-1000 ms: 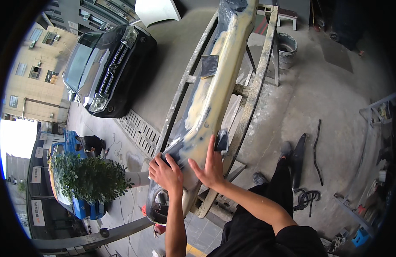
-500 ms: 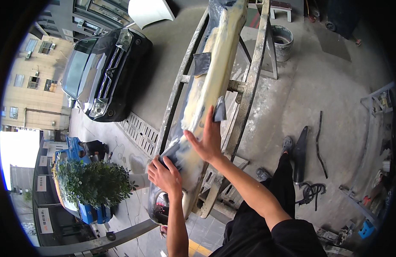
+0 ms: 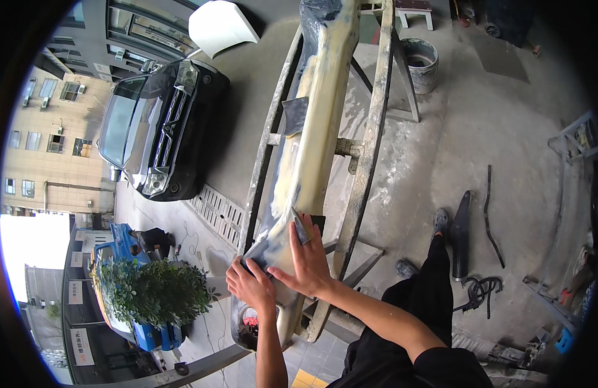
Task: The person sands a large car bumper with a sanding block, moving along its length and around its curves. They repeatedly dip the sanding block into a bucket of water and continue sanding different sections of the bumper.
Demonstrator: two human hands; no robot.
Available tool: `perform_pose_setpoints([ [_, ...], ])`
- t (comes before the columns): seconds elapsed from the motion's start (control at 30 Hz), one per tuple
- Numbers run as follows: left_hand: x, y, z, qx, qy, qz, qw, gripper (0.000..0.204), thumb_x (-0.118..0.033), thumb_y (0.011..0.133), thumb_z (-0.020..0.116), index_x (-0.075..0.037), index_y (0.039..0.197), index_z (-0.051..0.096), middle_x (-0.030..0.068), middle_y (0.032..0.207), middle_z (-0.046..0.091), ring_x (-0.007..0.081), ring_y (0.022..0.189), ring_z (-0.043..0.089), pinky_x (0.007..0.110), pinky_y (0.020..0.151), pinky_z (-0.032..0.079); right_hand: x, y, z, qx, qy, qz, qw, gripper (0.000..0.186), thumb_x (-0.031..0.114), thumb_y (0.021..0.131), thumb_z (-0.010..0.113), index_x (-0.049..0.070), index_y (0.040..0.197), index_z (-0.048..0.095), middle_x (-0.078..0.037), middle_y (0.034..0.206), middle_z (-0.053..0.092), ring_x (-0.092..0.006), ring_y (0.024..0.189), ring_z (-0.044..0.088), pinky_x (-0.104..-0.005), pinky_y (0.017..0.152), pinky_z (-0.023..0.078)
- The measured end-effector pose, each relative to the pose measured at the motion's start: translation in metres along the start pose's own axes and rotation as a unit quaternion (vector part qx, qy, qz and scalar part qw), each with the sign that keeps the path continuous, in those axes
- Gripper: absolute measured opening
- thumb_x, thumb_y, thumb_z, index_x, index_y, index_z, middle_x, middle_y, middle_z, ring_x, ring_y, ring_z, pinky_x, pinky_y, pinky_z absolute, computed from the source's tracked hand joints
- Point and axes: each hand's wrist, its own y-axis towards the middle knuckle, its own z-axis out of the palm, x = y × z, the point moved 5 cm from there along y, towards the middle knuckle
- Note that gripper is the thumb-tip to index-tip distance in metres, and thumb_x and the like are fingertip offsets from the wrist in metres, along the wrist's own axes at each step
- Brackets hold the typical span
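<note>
A long car bumper (image 3: 318,129), patched with cream filler over grey and dark blue, lies lengthwise in front of me on a metal stand. My right hand (image 3: 306,264) presses a folded dark grey sheet of sandpaper (image 3: 302,231) against its near part, fingers stretched over the sheet. To the left, my left hand (image 3: 252,284) lies on the bumper's near left edge, fingers spread and slightly bent; a dark patch shows beside its fingertips. Farther up the bumper rests another dark grey sandpaper piece (image 3: 295,116), touched by neither hand.
Whitish-stained rails of the stand (image 3: 370,142) flank the bumper. A stained bucket (image 3: 420,64) is at the far right. A black car (image 3: 160,129) and a leafy plant (image 3: 153,294) are on the left, with a crouching person (image 3: 153,240) beyond. Black trim (image 3: 462,239) and hose lie on the right floor.
My right hand has drawn the sandpaper toward me along the bumper, closer to my left hand. The left hand stays on the near edge. The whole view has shifted slightly.
</note>
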Motion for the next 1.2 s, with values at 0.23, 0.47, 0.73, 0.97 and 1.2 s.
perform_pose_setpoints([
  [0.23,-0.011,0.001,0.001,0.007,-0.002,-0.001,1.000,0.040,-0.037,0.106,0.048,-0.007,0.127,0.064,0.0173,0.122,0.064,0.0378,0.119,0.057,0.049,0.103,0.041,-0.052,0.115,-0.044,-0.140,0.038,0.032,0.989,0.113,0.073,0.095,0.054,-0.013,0.160,0.020,-0.038,0.153,0.039,-0.0514,0.137,0.042,-0.0564,0.119,0.029],
  [0.47,-0.011,0.002,-0.005,0.008,-0.010,0.005,1.000,0.039,-0.035,0.108,0.046,-0.006,0.128,0.063,0.0188,0.122,0.062,0.0392,0.119,0.056,0.049,0.103,0.041,-0.062,0.093,-0.031,-0.101,0.083,0.008,0.991,0.118,0.075,0.093,0.056,-0.006,0.165,0.009,-0.042,0.163,0.020,-0.0534,0.154,0.021,-0.0568,0.127,0.019],
  [0.73,-0.005,0.001,-0.007,0.007,-0.006,0.000,1.000,0.038,-0.035,0.107,0.047,-0.006,0.126,0.063,0.0185,0.120,0.062,0.0393,0.117,0.056,0.049,0.102,0.040,-0.025,0.034,-0.009,-0.053,0.035,-0.009,0.998,0.123,0.082,0.093,0.047,-0.010,0.163,0.006,-0.044,0.165,0.009,-0.0548,0.156,0.011,-0.0593,0.128,0.014],
  [0.97,-0.025,0.007,-0.003,-0.001,-0.002,0.024,1.000,0.037,-0.035,0.109,0.046,-0.006,0.126,0.063,0.0172,0.118,0.062,0.0390,0.116,0.056,0.049,0.100,0.041,-0.090,0.163,-0.062,-0.144,-0.041,0.029,0.988,0.117,0.079,0.096,0.045,-0.015,0.159,0.019,-0.042,0.153,0.038,-0.0526,0.146,0.036,-0.0539,0.124,0.028],
  [1.2,-0.010,0.001,-0.004,-0.001,-0.013,0.000,1.000,0.037,-0.034,0.108,0.047,-0.006,0.125,0.065,0.0179,0.120,0.063,0.0387,0.117,0.056,0.049,0.101,0.040,-0.063,0.101,-0.034,-0.051,-0.039,-0.052,0.997,0.117,0.082,0.096,0.038,-0.008,0.164,0.009,-0.039,0.164,0.023,-0.0485,0.155,0.024,-0.0561,0.129,0.016],
])
